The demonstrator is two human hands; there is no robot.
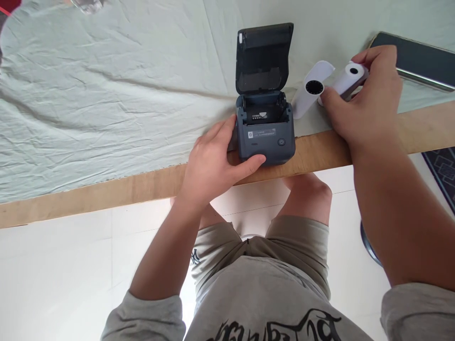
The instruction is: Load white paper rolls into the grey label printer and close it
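A small dark blue label printer (265,150) stands at the table's front edge with its black lid (263,59) swung up; its paper bay shows no roll. My left hand (213,161) is closed around the printer's left side and front, thumb on the front face. To the right, my right hand (377,104) grips a white paper roll (343,81) with a small dark core hole, between thumb and fingers. Between that roll and the printer is another white paper roll (302,102), with a wide black core and a loose curled end.
A dark phone (423,61) lies behind my right hand. Pale green cloth (142,94) covers the table, leaving a bare wooden front edge (149,182). A clear plastic item (88,5) and something red (9,5) are at the far left. My legs are below the edge.
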